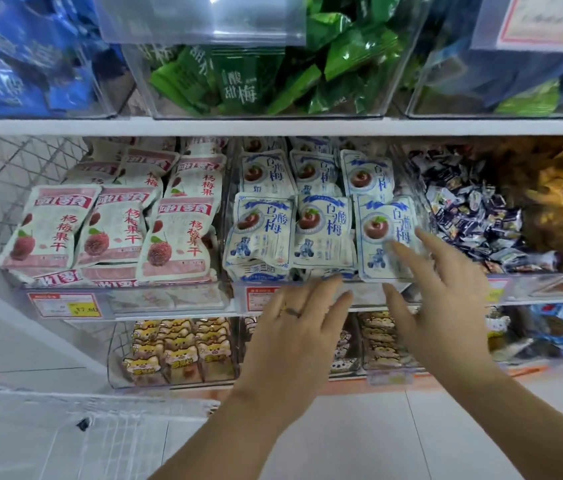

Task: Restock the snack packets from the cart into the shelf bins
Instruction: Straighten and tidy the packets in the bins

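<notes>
Head view. Asking: how far with the restock?

Answering: seems nearly done for the middle bin. Packed with blue packets in rows, near to far.

Asking: and the hands?

Answering: both spread flat, holding nothing. With straight fingertips, right hand touching the near right packet; left hand at the near edge of the bin, just below the packets.

Asking: what left to do?

Answering: probably only straightening here. Also full: left bin of pink packets. At near left, cart blurred; cannot tell if more stock inside.
</notes>
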Demonstrator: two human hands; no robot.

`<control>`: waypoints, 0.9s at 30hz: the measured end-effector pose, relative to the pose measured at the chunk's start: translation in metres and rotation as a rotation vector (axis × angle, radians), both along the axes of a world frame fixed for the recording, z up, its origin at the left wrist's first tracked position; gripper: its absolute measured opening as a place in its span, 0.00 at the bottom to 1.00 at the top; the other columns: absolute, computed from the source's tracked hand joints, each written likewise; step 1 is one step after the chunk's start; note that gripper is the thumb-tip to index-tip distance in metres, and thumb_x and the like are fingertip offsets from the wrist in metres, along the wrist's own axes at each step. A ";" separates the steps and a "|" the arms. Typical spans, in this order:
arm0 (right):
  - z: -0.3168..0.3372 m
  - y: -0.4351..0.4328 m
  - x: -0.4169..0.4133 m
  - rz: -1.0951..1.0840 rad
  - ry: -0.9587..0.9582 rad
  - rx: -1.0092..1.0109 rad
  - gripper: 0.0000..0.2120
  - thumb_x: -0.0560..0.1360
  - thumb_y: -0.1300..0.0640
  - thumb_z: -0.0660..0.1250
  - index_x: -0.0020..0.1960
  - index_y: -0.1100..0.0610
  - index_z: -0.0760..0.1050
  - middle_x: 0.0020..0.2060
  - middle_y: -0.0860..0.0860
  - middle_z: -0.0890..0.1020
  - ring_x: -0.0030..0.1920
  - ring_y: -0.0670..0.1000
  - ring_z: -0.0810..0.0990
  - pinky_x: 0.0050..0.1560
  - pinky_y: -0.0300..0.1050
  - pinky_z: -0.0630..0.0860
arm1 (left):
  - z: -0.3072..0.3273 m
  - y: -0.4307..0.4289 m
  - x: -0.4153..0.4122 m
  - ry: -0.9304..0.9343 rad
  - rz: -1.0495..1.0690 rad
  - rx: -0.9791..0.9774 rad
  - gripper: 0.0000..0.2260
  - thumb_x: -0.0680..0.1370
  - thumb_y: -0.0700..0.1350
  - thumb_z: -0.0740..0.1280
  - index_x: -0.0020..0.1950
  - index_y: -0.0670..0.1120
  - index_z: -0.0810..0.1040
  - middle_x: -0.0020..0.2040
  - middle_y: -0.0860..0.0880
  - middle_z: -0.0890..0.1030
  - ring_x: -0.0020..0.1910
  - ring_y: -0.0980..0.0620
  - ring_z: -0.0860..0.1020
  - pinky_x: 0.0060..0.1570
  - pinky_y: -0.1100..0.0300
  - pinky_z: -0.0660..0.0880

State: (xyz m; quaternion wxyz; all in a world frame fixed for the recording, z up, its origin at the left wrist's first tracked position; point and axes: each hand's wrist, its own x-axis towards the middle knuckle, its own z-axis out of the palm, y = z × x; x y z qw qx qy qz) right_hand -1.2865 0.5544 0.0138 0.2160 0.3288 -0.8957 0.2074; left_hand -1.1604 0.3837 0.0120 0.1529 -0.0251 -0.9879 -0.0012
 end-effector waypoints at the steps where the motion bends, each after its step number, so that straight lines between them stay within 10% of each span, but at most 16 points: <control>1: -0.001 -0.001 -0.005 0.022 0.021 0.107 0.25 0.76 0.51 0.68 0.72 0.53 0.73 0.73 0.57 0.70 0.69 0.61 0.70 0.70 0.64 0.61 | 0.002 0.003 -0.009 -0.012 -0.010 -0.023 0.26 0.75 0.46 0.70 0.73 0.46 0.73 0.72 0.45 0.72 0.69 0.43 0.72 0.66 0.45 0.71; 15: 0.008 0.002 -0.036 0.132 0.078 0.212 0.21 0.74 0.60 0.68 0.67 0.53 0.79 0.70 0.55 0.75 0.69 0.60 0.73 0.73 0.73 0.55 | -0.004 -0.002 -0.021 -0.160 0.057 -0.089 0.30 0.77 0.45 0.64 0.79 0.45 0.62 0.74 0.45 0.69 0.71 0.44 0.68 0.59 0.45 0.71; 27: 0.000 0.000 -0.027 0.093 0.046 0.228 0.19 0.77 0.59 0.69 0.67 0.55 0.78 0.73 0.55 0.72 0.72 0.59 0.71 0.72 0.75 0.55 | -0.005 -0.006 -0.014 -0.212 0.193 -0.024 0.31 0.72 0.48 0.72 0.74 0.45 0.72 0.71 0.47 0.75 0.68 0.44 0.74 0.56 0.45 0.70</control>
